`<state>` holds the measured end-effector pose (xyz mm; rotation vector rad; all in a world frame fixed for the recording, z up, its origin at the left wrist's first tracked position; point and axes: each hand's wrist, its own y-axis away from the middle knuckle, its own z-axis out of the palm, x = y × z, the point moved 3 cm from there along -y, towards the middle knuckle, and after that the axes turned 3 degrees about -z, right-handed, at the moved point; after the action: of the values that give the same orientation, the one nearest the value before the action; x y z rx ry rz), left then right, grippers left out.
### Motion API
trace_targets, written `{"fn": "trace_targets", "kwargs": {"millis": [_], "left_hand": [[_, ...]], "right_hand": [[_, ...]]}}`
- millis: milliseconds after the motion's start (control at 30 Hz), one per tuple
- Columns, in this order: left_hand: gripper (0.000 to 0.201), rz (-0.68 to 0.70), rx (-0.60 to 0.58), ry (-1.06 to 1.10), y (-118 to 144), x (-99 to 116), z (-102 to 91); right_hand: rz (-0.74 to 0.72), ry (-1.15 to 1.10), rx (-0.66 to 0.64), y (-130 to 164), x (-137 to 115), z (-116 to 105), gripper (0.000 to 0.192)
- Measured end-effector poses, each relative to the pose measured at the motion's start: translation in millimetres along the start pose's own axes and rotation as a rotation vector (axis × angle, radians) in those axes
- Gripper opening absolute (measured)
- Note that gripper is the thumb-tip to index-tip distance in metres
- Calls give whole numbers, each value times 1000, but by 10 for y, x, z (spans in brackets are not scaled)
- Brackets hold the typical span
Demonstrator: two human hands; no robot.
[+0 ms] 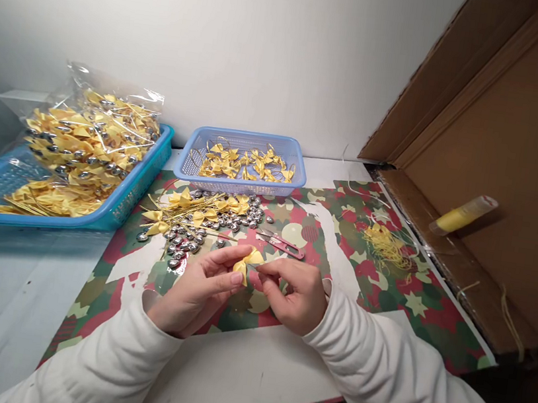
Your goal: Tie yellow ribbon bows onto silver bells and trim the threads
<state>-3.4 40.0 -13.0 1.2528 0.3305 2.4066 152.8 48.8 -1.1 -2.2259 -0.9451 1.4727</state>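
Head view: a small yellow satin ribbon bow (246, 264) is pinched between the left hand (199, 292) and right hand (296, 297), just before the pink thread snips (282, 243); slackened fingertips could drop it among the loose silver beads (205, 229).

No readable text, label, brand or number showed anywhere — the yellow tube (462, 216) against the cardboard bore no legible print.
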Motion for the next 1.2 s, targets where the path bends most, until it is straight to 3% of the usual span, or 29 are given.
{"fn": "trace_targets", "kwargs": {"millis": [267, 1200], "left_hand": [[37, 3, 23, -1, 37, 36, 41], [37, -17, 11, 49, 32, 3, 40]], "right_hand": [[-72, 1, 47, 0, -6, 6, 18], [-80, -1, 57, 4, -30, 14, 18]]}}
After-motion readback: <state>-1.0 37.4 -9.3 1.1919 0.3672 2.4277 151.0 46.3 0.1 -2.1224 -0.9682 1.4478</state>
